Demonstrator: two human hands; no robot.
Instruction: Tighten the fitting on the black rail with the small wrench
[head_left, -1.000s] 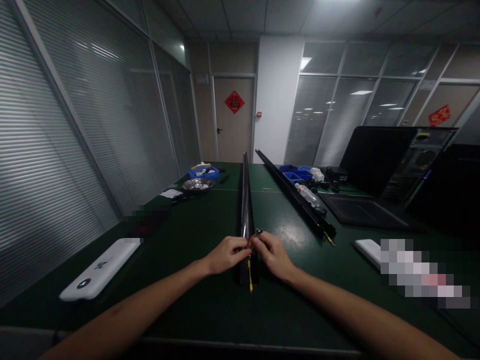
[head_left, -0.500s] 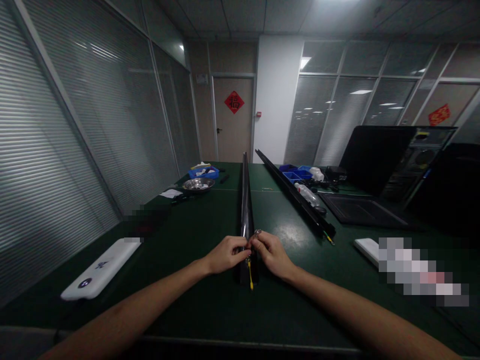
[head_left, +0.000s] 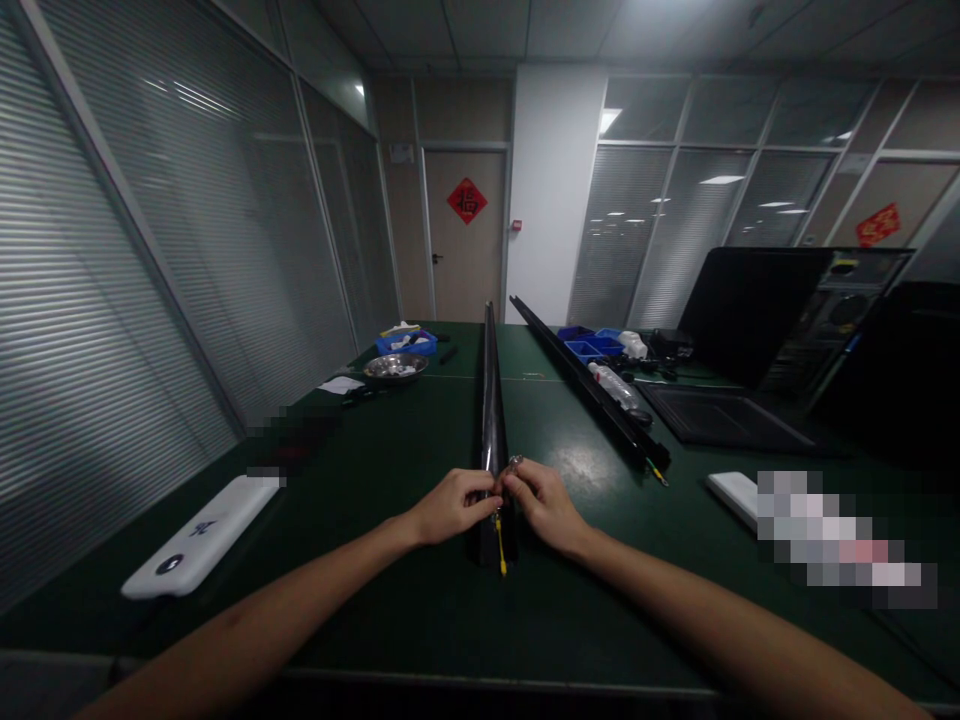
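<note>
A long black rail (head_left: 492, 400) lies lengthwise on the green table, its near end under my hands. My left hand (head_left: 452, 506) is closed, thumb and forefinger pinched together over the rail. From the other side my right hand (head_left: 549, 508) meets it, its fingers also pinched. Something small and shiny (head_left: 515, 462) shows at the right forefinger; it is too small to name. What sits between the touching fingertips is hidden. Just below them, a short yellow wire (head_left: 502, 545) hangs over the rail's near end.
A second black rail (head_left: 592, 390) with a yellow-green wire (head_left: 658, 472) lies to the right, beside a plastic bottle (head_left: 615, 385) and blue bins (head_left: 592, 348). A metal bowl (head_left: 395, 368) stands back left. White devices (head_left: 199, 535) flank me. An open computer case (head_left: 840, 315) stands far right.
Both hands stay pinched at the same spot on the rail, with barely any finger movement. The whole view has shifted very slightly.
</note>
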